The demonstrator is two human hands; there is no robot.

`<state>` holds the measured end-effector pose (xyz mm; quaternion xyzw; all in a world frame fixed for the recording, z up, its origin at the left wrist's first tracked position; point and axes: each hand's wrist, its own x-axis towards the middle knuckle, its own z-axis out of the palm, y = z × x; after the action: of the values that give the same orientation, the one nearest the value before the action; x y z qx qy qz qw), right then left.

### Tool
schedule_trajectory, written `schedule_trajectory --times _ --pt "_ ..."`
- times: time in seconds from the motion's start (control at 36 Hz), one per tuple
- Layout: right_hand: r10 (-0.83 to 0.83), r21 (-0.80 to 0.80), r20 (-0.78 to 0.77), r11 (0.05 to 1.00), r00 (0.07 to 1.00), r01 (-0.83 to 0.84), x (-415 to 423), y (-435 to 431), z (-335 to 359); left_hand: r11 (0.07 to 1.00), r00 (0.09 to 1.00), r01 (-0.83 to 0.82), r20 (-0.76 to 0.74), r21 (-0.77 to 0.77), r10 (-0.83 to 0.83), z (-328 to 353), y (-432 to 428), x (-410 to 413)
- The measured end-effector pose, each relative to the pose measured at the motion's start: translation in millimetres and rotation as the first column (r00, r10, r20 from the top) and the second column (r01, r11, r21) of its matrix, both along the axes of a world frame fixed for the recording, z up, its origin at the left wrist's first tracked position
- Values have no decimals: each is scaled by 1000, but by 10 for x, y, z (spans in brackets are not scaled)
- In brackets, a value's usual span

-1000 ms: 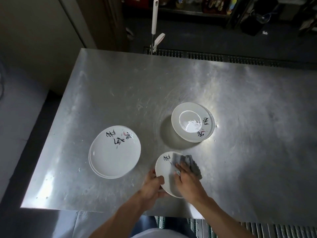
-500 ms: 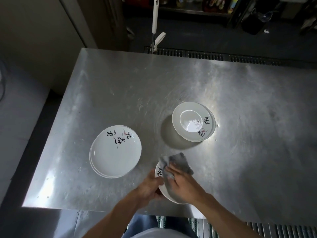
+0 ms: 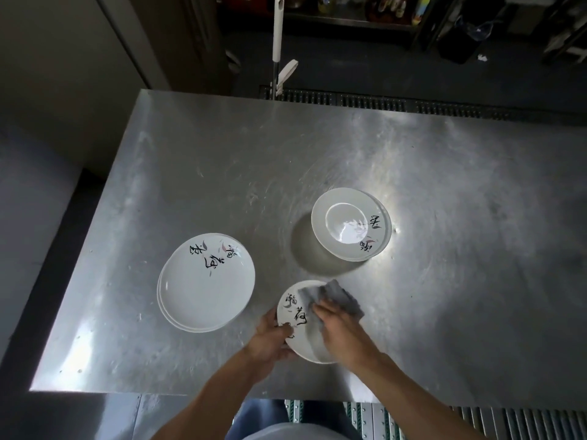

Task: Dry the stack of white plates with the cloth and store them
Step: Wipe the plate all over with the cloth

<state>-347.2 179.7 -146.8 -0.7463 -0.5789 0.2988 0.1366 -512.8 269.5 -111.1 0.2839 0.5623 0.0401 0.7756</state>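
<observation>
A white plate [image 3: 298, 315] with black calligraphy is held above the near part of the steel table [image 3: 317, 160]. My left hand [image 3: 270, 339] grips its left rim. My right hand [image 3: 338, 328] presses a grey cloth [image 3: 336, 296] onto the plate's face. To the left lies a stack of white plates [image 3: 206, 290], face up. Behind and to the right stands a second stack of white plates [image 3: 349, 223], its glossy top plate catching the light.
A white-handled mop or squeegee [image 3: 278, 36] leans behind the table's far edge beside a floor grate [image 3: 381, 101]. Dark shelving with bottles sits at the back. The table's near edge runs just below my forearms.
The plate has turned in my hands, so more of its calligraphy shows. My right hand with the cloth has shifted right across the plate's face.
</observation>
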Motion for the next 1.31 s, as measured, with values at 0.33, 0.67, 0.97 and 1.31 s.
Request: schedule_trajectory --times 0.33,0.67,0.97,1.31 --pt "82 2 -214 997 973 -84 -77 11 -35 971 968 202 179 -129 -178 117 -101 -98" --pt "105 29 -303 994 947 -101 -156 -81 67 919 917 389 127 -69 -378 7 168 -168" --pt "84 -7 -123 996 989 -86 -6 4 37 953 951 292 125 -80 -281 20 84 -119" --pt "15 -28 -114 999 993 -18 127 -143 509 984 982 95 175 -151 -68 299 231 141"
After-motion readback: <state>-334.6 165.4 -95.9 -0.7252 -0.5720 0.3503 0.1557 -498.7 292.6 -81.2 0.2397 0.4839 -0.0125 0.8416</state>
